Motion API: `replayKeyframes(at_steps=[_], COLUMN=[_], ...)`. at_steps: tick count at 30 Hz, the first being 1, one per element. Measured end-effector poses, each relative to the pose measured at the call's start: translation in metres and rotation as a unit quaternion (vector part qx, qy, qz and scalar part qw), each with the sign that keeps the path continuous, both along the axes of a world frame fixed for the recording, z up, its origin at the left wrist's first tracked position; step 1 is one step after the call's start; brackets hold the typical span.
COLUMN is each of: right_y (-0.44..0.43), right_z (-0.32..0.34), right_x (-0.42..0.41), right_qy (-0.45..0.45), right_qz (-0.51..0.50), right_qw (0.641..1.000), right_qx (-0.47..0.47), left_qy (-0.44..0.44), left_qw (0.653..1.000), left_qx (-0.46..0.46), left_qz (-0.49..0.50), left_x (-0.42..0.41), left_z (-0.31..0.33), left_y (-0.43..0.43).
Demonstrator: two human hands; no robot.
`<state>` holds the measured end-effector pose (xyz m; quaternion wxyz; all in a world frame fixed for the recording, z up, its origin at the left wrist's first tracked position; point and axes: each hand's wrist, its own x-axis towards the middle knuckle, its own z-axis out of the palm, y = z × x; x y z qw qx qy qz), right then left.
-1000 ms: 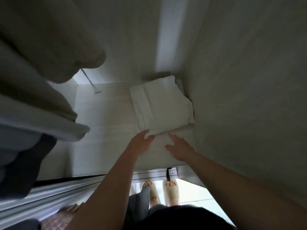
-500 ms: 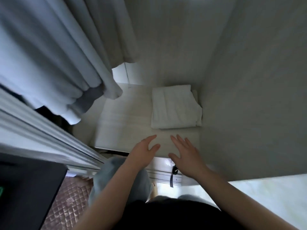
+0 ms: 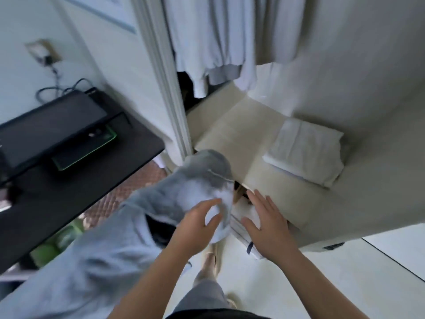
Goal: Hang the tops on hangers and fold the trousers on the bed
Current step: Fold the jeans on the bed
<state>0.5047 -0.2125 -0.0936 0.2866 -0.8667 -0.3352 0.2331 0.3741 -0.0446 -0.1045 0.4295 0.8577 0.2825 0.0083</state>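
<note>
In front of an open wardrobe, seen from above, a person reaches forward with both bare arms. The left hand [image 3: 195, 229] lies against the end of a light grey garment [image 3: 174, 187], which runs in a long soft bundle from the lower left corner up to the wardrobe's edge. Its fingers [image 3: 212, 202] are curved, with thumb and forefinger apart and fabric between them; the blur makes it impossible to tell whether they grip the cloth. The right hand [image 3: 269, 229] hovers just beside it, palm down, fingers spread apart and holding nothing, above the front lip of the pale wardrobe shelf [image 3: 232, 132]. On that shelf, towards the right wall, lies a folded white garment [image 3: 305, 155], well apart from both hands. Pale tops [image 3: 207, 42] hang above the shelf at the back. To the left of the wardrobe's white frame [image 3: 161, 65] stands a black worktop [image 3: 69, 180] bearing a closed dark laptop [image 3: 50, 125] and, touching it, a phone [image 3: 85, 150] with a green edge. Below the hands, a foot in a sandal [image 3: 210, 256] stands on the pale floor [image 3: 345, 284].
</note>
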Motion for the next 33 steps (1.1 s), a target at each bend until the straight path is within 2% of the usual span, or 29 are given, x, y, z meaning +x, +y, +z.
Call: replayKeyframes(at_steps=[5,9,11,14,17,19,20,22,24,26,28,29,33], right_y=[0.023,0.054,0.071,0.1,0.127,0.139,0.143,0.147,0.148,0.147,0.142,0.14,0.132], right_z=[0.007,0.003,-0.004,-0.019,-0.031,-0.039,-0.042,-0.046,-0.044,-0.043,-0.044,-0.044,-0.046], right_x=[-0.041,-0.069,-0.083,-0.103,-0.118,-0.127,-0.13,-0.134,-0.135,-0.136,-0.139,-0.141,-0.147], right_qy=[0.045,0.096,0.129,0.155,0.182,0.195,0.197,0.191,0.16,0.131,0.107,0.102,0.154], right_qz=[0.085,0.135,0.151,0.151,0.139,0.13,0.122,0.105,0.107,0.11,0.109,0.109,0.119], right_qw=[0.994,0.984,0.979,0.976,0.973,0.972,0.972,0.974,0.979,0.982,0.985,0.985,0.977], right_qx=[0.048,0.073,0.052,0.013,0.018,0.023,0.031,0.056,0.072,0.079,0.086,0.085,0.088], left_qy=[-0.036,-0.062,-0.051,0.008,0.061,0.039,0.041,0.083,0.072,0.017,0.0,-0.003,-0.008], left_qw=[0.989,0.95,0.929,0.906,0.87,0.796,0.752,0.7,0.696,0.725,0.759,0.766,0.756], left_qx=[0.06,0.165,0.163,0.08,-0.089,-0.229,-0.27,-0.263,-0.208,-0.18,-0.176,-0.172,-0.157], left_qz=[0.131,0.259,0.327,0.416,0.481,0.559,0.6,0.659,0.684,0.664,0.626,0.62,0.635], left_x=[-0.077,-0.127,-0.149,-0.176,-0.193,-0.208,-0.217,-0.238,-0.254,-0.265,-0.269,-0.27,-0.273], left_z=[0.011,0.023,0.023,0.011,-0.007,-0.018,-0.024,-0.036,-0.043,-0.044,-0.042,-0.042,-0.049], left_y=[-0.008,-0.008,-0.005,0.0,0.006,0.008,0.007,0.004,0.002,0.005,0.006,0.005,-0.014])
